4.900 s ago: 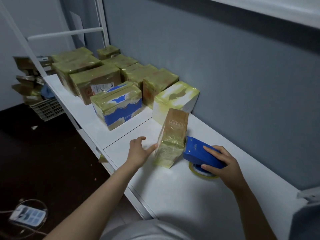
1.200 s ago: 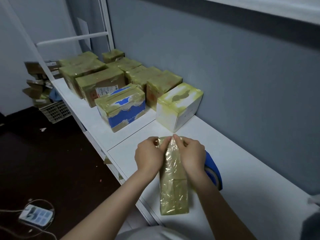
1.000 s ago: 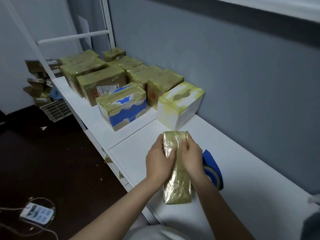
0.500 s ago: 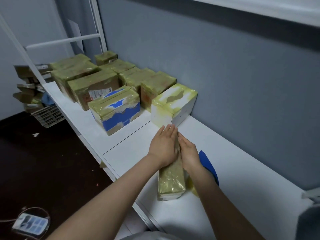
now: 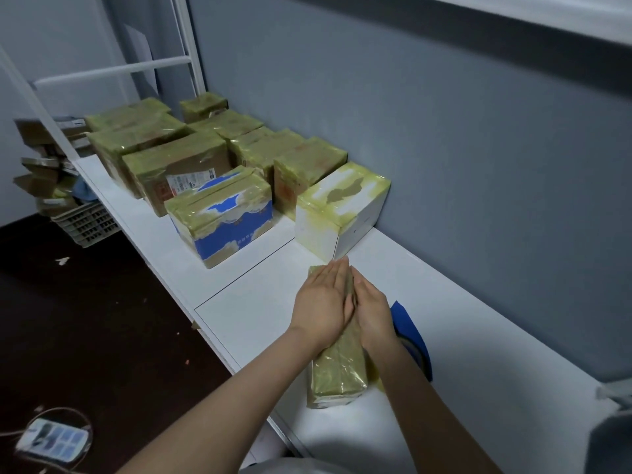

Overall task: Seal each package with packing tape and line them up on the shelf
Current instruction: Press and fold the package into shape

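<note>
Fingers straight, left hand and right hand pressing flat on package atop shelf. Risk of trapped wrinkles or shove into dispenser from uneven pressure.

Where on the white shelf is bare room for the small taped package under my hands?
Bare: the white shelf beside the grey wall, right of the white taped box and behind the blue tape dispenser; the front patch between the blue-and-white box and the small taped package. Crowded: the far brown boxes.
</note>
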